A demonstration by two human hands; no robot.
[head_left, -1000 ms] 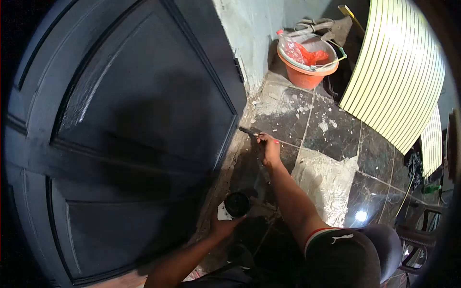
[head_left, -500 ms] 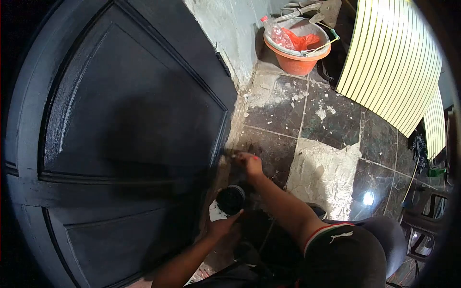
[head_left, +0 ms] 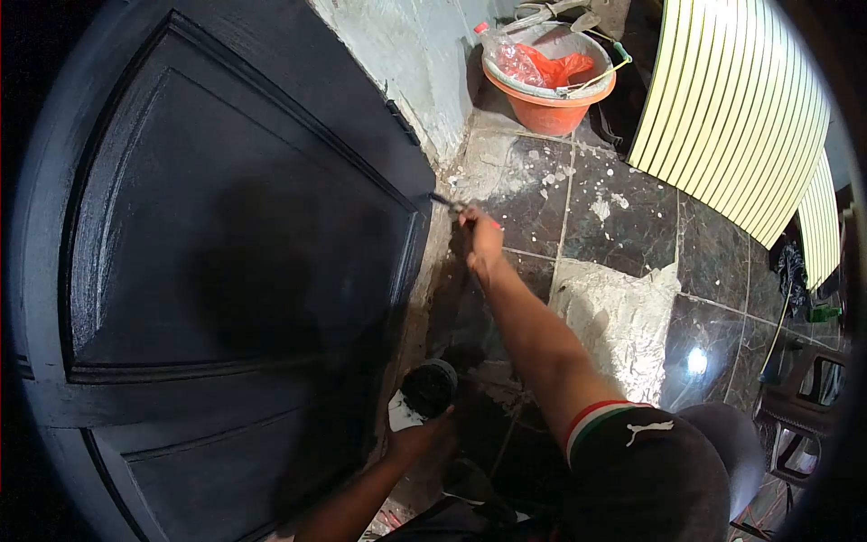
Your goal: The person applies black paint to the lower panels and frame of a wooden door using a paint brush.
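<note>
My right hand (head_left: 484,237) is closed round a paintbrush (head_left: 449,202), whose dark bristles touch the lower edge of the black panelled door (head_left: 271,208) near its far corner. Lower down, my left hand (head_left: 420,438) grips a small paint container (head_left: 405,413), white outside with black paint in it, close beside the door. Wet-looking gloss shows along the door's moulding at the left. My shadow darkens the middle of the door panel.
An orange bucket (head_left: 551,113) with a plastic bottle and red bag stands by the wall (head_left: 424,72). Yellow striped panels (head_left: 731,117) lean at the right. Plaster crumbs and a pale patch (head_left: 623,316) mark the dark tiles. A brown plastic stool (head_left: 804,406) is at far right.
My right hand has moved the paintbrush up along the door's edge toward its far corner. My left hand and the paint container have shifted slightly left and down in view.
</note>
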